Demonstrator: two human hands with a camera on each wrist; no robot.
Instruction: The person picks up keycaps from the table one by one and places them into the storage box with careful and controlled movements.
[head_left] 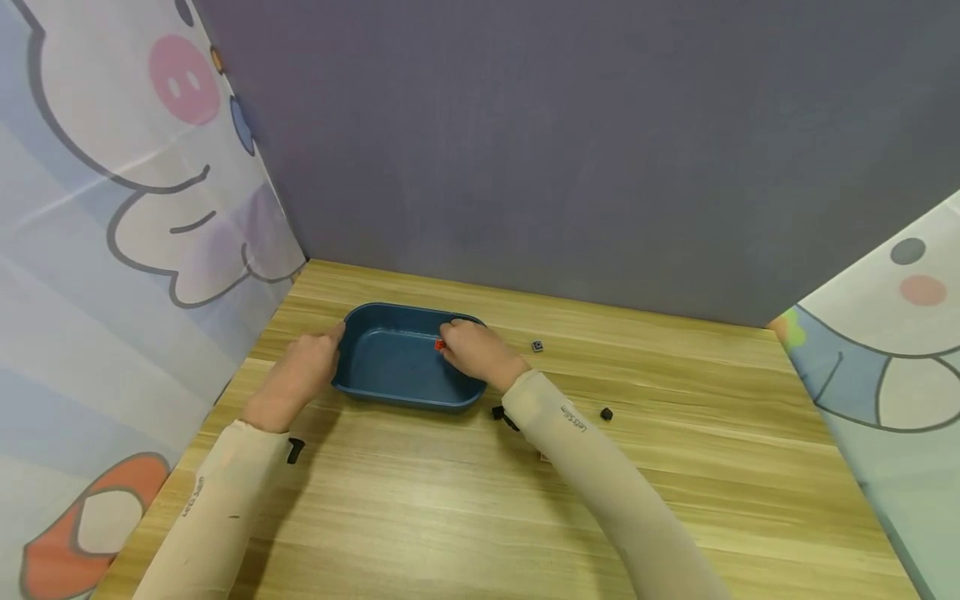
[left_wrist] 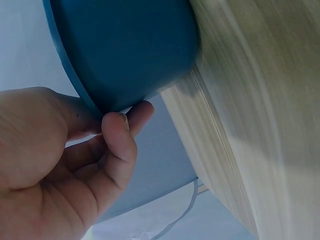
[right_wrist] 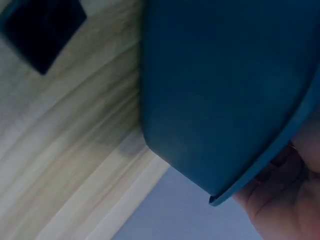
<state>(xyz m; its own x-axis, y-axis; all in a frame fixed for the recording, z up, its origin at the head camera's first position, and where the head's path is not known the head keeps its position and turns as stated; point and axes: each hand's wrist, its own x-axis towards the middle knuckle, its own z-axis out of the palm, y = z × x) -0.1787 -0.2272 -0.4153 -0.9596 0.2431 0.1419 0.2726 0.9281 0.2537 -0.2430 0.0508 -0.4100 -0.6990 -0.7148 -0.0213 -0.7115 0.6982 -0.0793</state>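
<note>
A dark blue rectangular tray (head_left: pixel 408 404) with rounded corners rests on the wooden table. My left hand (head_left: pixel 303 371) pinches its left rim between thumb and fingers, and the left wrist view shows the grip from outside the tray wall (left_wrist: pixel 130 50). My right hand (head_left: pixel 480 348) reaches over the tray's right end with curled fingers. A small red-orange block (head_left: pixel 439 344) shows at its fingertips, above the tray floor. In the right wrist view the tray wall hides most of those fingers, and the block does not show.
A small grey square piece (head_left: pixel 537 346) and a black cube (head_left: pixel 607 414) lie right of the tray. Black pieces (head_left: pixel 498 412) sit by its near right corner, partly under my right forearm. Another black piece (head_left: pixel 296 450) lies beside my left forearm. A grey wall (head_left: pixel 525 167) stands behind.
</note>
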